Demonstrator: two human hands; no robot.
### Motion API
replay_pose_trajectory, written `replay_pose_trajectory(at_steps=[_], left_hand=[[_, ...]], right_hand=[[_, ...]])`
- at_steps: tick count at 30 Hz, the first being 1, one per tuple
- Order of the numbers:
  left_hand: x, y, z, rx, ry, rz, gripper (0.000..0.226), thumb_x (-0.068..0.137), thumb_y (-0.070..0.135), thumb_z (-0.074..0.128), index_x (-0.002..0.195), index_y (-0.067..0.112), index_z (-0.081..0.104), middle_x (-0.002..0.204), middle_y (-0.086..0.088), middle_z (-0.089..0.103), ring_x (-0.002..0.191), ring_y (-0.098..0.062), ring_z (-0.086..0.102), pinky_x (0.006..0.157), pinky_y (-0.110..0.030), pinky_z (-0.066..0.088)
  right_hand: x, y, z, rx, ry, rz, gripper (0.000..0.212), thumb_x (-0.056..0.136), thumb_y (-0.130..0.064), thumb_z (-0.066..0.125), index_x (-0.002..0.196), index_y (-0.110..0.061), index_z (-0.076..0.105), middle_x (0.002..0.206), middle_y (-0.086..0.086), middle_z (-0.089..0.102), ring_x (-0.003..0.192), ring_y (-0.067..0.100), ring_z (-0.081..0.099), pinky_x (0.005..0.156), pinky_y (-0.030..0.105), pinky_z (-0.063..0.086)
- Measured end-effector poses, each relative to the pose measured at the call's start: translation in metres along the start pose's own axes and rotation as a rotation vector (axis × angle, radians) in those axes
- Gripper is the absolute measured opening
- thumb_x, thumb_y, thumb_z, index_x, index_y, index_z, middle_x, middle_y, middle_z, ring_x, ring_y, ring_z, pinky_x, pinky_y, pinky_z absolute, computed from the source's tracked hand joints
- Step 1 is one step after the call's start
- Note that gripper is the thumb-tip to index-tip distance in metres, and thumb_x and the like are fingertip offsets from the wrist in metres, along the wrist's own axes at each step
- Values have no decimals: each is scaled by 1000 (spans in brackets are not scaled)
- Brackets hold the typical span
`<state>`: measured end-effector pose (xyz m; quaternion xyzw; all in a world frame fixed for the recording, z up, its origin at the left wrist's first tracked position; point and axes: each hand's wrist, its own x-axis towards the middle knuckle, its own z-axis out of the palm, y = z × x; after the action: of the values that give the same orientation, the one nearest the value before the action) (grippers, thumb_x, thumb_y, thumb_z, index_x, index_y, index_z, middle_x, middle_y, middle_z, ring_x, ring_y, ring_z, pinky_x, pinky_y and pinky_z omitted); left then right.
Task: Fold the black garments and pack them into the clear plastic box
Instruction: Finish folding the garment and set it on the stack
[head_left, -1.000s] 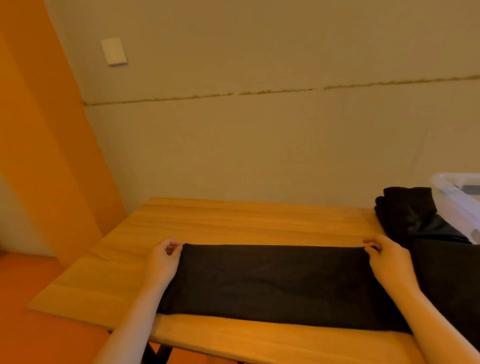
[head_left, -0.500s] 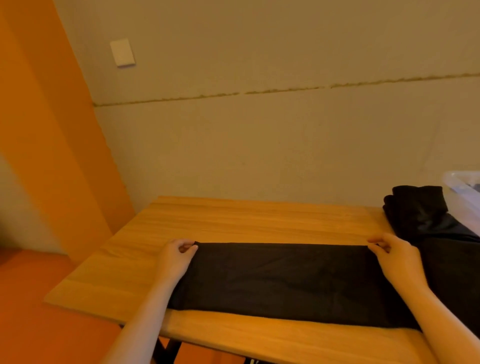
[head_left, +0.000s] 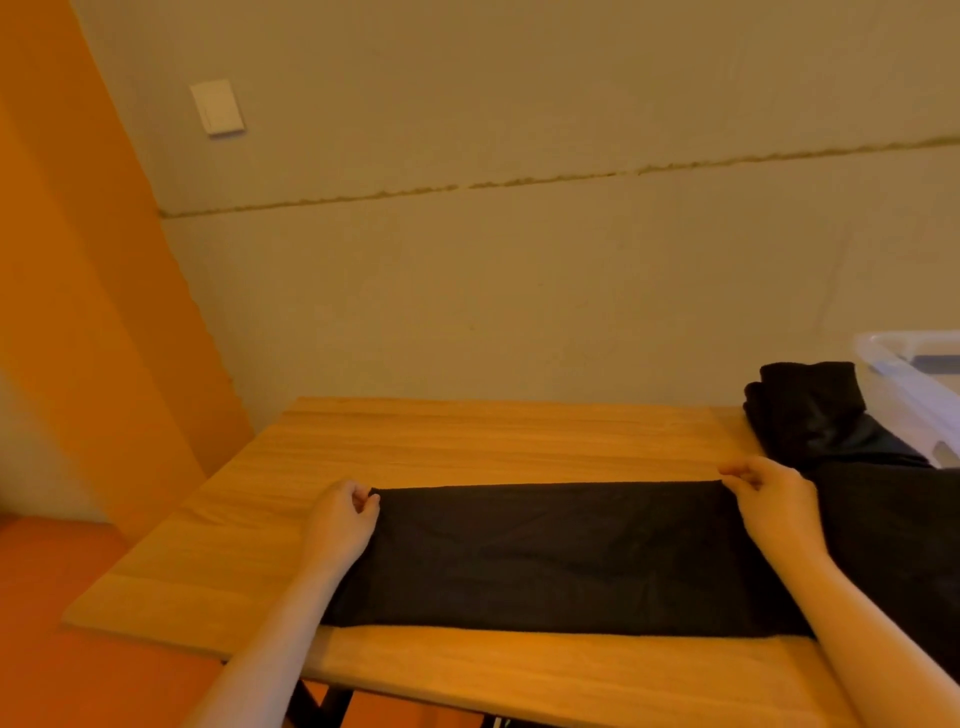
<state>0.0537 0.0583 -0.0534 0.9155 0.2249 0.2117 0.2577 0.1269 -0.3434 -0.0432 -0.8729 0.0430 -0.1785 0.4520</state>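
— Black cloth, then: where does it lie?

— One black garment (head_left: 561, 558) is spread flat as a long band across the near half of the wooden table (head_left: 467, 441), its far edge straight, its near edge just short of the table's front edge.

— And the hands?

— The left hand (head_left: 340, 525) sits at the band's far left corner, fingers curled, thumb and fingertips pinching the cloth there. The right hand (head_left: 774, 501) is at the far right corner, thumb and forefinger pinching that edge; both forearms lie over the ends of the band.

— Anything else dark?

— More black fabric (head_left: 893, 545) lies to the right of the right hand, running out of view, and a folded pile of black garments (head_left: 805, 410) sits behind it near the table's far right corner.

— The box?

— A clear plastic box (head_left: 914, 384) stands at the right edge, just beside that pile and only partly in view. What it holds I cannot tell.

— Behind the table?

— A beige wall with a white switch plate (head_left: 217, 107), and an orange panel (head_left: 67, 291) at the left.
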Motion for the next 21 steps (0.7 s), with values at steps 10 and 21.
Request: replay_pose_trajectory(at_steps=[10,21], left_hand=[[-29,51,-10,533,28,246,35,93,25,46,127,17,47,130,0,47,122,-17,43,101,-32,37],[-115,92,7,523,-428,-4,67,92,64,14,149,32,2,159,-2,-3,145,-27,-8,112,-57,-4]], right_hand=[[6,-3,0,-383,-72,-10,15,91,-5,54,79,-1,62,84,12,60,75,24,56,69,36,50],[-37,-28,-8,-653,-705,-336,50,99,-37,32,147,-28,18,156,-7,10,143,10,5,116,31,6]])
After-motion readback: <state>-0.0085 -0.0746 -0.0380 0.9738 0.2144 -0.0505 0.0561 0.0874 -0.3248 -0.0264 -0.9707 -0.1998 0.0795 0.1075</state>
